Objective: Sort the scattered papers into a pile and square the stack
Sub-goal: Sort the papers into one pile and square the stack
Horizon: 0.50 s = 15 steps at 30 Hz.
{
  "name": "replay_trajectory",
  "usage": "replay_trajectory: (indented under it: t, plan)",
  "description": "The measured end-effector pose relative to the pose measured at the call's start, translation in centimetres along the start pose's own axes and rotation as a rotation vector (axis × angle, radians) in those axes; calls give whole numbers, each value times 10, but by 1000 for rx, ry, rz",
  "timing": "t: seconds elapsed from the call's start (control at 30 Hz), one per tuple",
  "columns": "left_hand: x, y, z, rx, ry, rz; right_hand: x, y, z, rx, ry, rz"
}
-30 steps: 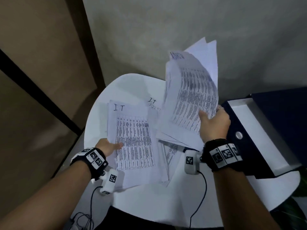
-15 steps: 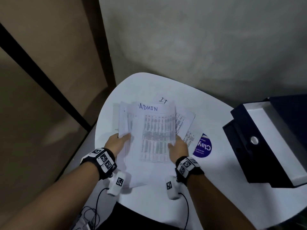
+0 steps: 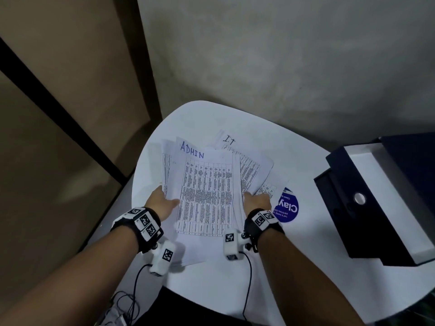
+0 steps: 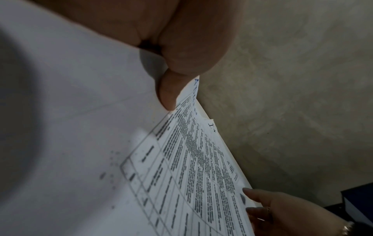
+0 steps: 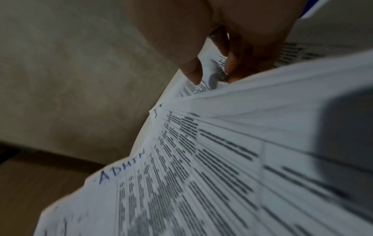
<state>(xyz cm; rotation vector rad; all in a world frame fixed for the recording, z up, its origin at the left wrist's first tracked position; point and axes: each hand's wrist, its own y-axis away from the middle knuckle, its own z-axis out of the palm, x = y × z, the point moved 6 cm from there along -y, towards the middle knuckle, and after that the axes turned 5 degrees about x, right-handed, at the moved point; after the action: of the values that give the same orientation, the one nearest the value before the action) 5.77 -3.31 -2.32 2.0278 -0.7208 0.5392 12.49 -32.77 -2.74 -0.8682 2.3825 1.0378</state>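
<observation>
A loose pile of printed sheets (image 3: pixel 204 191) lies on the round white table (image 3: pixel 270 274), topped by a page marked "ADMIN". More sheets (image 3: pixel 253 170) fan out from under it to the right, one marked "IT" (image 3: pixel 229 140). My left hand (image 3: pixel 169 201) grips the pile's left edge, thumb (image 4: pixel 167 95) on top of the paper (image 4: pixel 181 167). My right hand (image 3: pixel 253 198) holds the right edge. In the right wrist view its thumb and fingers (image 5: pixel 232 70) pinch between the sheets (image 5: pixel 201 175). The sheets are not aligned.
A dark box with a white inside (image 3: pixel 376 201) stands open on the table's right side. A round blue "Clay" sticker (image 3: pixel 288 208) lies just right of my right hand. A grey wall is behind; wrist camera cables (image 3: pixel 247 283) hang off the front edge.
A second ago my right hand held a bundle of sheets up in the air; it has laid them on the pile. Both hands now hold the pile's sides, barely moved since half a second ago.
</observation>
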Motion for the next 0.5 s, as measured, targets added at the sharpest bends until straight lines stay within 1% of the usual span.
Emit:
replay_trajectory:
  t: [0.07, 0.23, 0.27, 0.33, 0.5]
  plan:
    - [-2, -1, -1, -2, 13, 5, -1, -3, 3, -44, -40, 39]
    - [-10, -4, -5, -5, 47, -4, -5, -3, 10, -144, -29, 46]
    - [-11, -4, -7, -2, 47, -8, -5, -1, 8, -146, -19, 55]
    - [-11, -4, -10, 9, 52, -1, -3, 0, -1, -101, -20, 71]
    - [-17, -11, -27, 14, 49, -18, 17, -16, -49, 115, -53, 27]
